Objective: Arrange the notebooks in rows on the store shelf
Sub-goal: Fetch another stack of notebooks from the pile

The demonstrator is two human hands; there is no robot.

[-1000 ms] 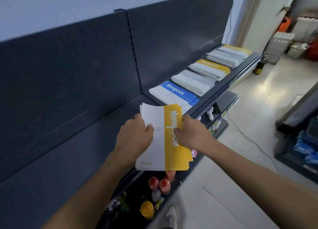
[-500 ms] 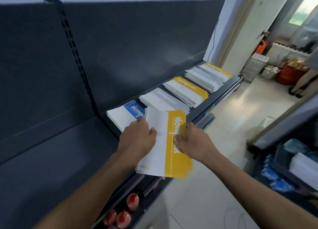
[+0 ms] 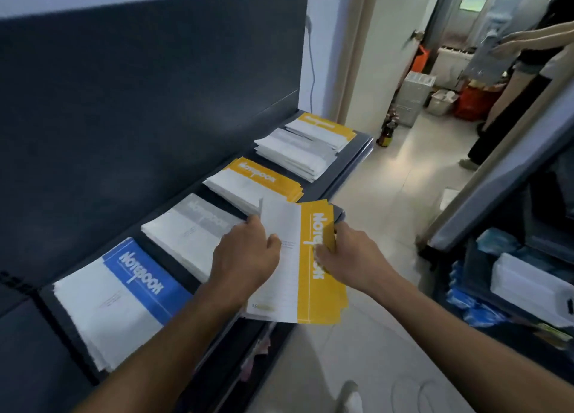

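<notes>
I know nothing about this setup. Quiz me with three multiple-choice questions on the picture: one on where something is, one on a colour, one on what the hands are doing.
1. Where is the yellow-banded stack relative to the shelf? A lying flat on it; B held up at its front edge; C on the floor.
2. What colour is the band on the nearest shelf pile? A red; B green; C blue.
3. What are the left-hand grip and right-hand grip doing? A both hold the stack; B one holds it; C both empty.
Answers: B, it hangs between both hands, off the shelf; C, its cover band is blue; A, fingers curl round both sides.
</notes>
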